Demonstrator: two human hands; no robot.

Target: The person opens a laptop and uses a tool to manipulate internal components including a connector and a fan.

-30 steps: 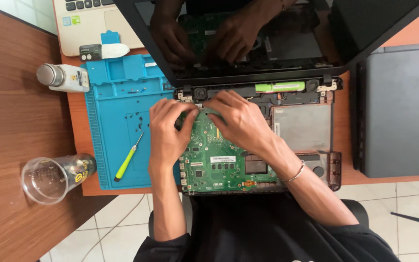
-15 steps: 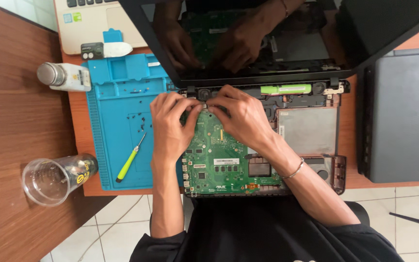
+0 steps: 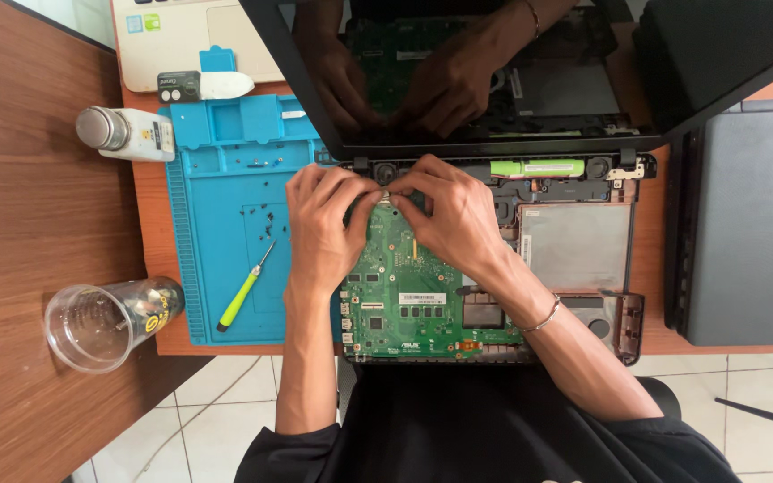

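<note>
Both hands have slid up a little, from the middle of the green board (image 3: 413,295) to its top edge near the hinge. Now the left hand (image 3: 322,219) and right hand (image 3: 454,215) meet there, fingertips pinching one tiny part I cannot make out. The board sits inside the open laptop (image 3: 574,241), beside the blue mat (image 3: 225,179) and the screwdriver (image 3: 243,291).
</note>
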